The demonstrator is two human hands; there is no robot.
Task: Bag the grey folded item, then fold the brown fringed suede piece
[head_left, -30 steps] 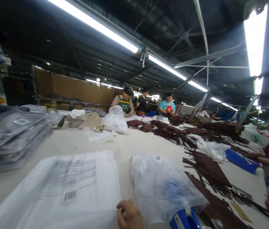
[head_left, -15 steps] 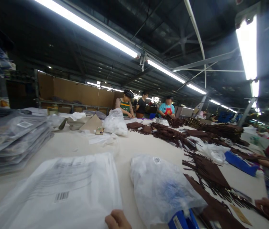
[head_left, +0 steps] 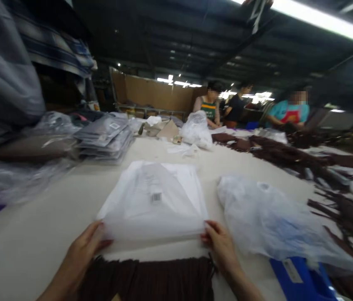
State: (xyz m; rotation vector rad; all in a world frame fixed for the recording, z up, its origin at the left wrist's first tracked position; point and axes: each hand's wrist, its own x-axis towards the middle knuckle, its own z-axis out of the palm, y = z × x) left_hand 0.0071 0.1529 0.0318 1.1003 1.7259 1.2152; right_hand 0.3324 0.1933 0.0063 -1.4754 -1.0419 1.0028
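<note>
A translucent white plastic bag [head_left: 163, 223] with a barcode label lies on a pile of white bags [head_left: 191, 175] in front of me. My left hand [head_left: 84, 248] pinches its near left corner. At the near right corner, my right hand [head_left: 222, 244] pinches the same bag, fingers closed. Just below the bag's near edge, between my forearms, lies a dark brown fringed cloth [head_left: 151, 278]. To the right of my right hand sits a clouded plastic bag [head_left: 254, 213] with something blue showing through, beside a blue holder [head_left: 298, 271].
A stack of packed grey items [head_left: 104, 136] stands at left, near clear plastic wrapping [head_left: 16, 179]. Brown fringed pieces [head_left: 289, 159] spread along the right. A crumpled plastic bag [head_left: 196, 129] lies farther back. Several people work across the table [head_left: 54, 221].
The view has swung left and down. Both hands are now on the bag's near corners; earlier only one showed near it. The fringed cloth in front of me has come into view.
</note>
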